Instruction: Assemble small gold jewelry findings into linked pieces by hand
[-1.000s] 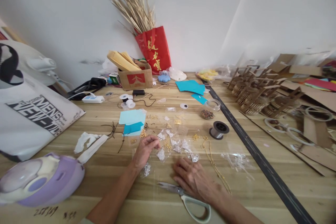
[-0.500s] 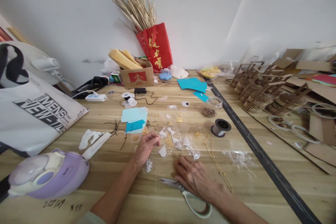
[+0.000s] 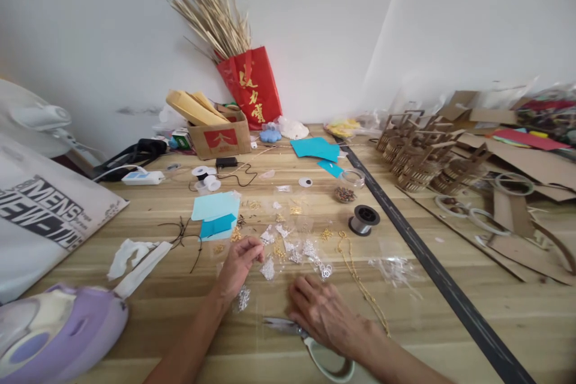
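On the pale wooden table (image 3: 432,336), the right hand (image 3: 321,312) rests palm-down, curled, partly covering white-handled metal scissors (image 3: 288,327); the left hand (image 3: 240,264) is pinched. What either grips I cannot tell. Bare wood runs right to a long black strip (image 3: 405,237); a thin golden chain (image 3: 359,283) and tiny silver pieces (image 3: 267,269) lie nearer.

Over my feed I get a pale grey wall (image 3: 324,24) rising behind the table (image 3: 423,312), with dark smudges (image 3: 141,111) low on its left and a slanting line I can't read as corner or light. The tabletop is streaked brown wood grain, crossed by a dark strip (image 3: 402,231), in soft light.
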The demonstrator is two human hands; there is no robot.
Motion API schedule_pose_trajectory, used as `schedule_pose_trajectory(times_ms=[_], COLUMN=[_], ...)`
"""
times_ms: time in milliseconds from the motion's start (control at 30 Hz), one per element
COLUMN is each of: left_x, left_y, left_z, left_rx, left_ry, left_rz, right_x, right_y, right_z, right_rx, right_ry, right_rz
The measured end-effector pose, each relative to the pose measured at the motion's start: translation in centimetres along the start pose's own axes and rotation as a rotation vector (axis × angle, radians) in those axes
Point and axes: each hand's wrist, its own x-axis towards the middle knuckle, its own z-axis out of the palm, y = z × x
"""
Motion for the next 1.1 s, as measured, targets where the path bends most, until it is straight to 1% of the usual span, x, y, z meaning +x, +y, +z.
schedule_pose_trajectory(times_ms=[133,300,433,633,900,1000,1100], left_x=[-0.3,-0.6,-0.6,-0.8,-0.9,-0.8,-0.8], left_y=[0.0,0.1,-0.1,-0.3,-0.2,-0.3,-0.2], left_z=[0.3,0.7,0.6,0.5,0.6,0.6,0.6], left_rx=[0.053,0.119,0.175,0.23,0.277,0.289,0.298], left_ry=[-0.04,-0.052,-0.067,-0.08,-0.1,-0.093,-0.087], left_rz=[-0.002,-0.02,-0.016,-0.038,-0.026,-0.024,-0.013], right_x=[-0.2,-0.3,-0.4,-0.7,-0.4,-0.3,-0.2], right_y=[-0.2,-0.6,-0.8,-0.6,-0.8,-0.7,-0.6], right_z=[0.5,1.0,1.1,1.9,1.4,1.4,1.3], right_rx=[-0.025,-0.086,-0.108,-0.153,-0.144,-0.114,-0.073], right_ry=[0.023,0.044,0.062,0.088,0.068,0.075,0.053], right_rz=[0.001,0.012,0.016,-0.006,0.012,0.024,0.034])
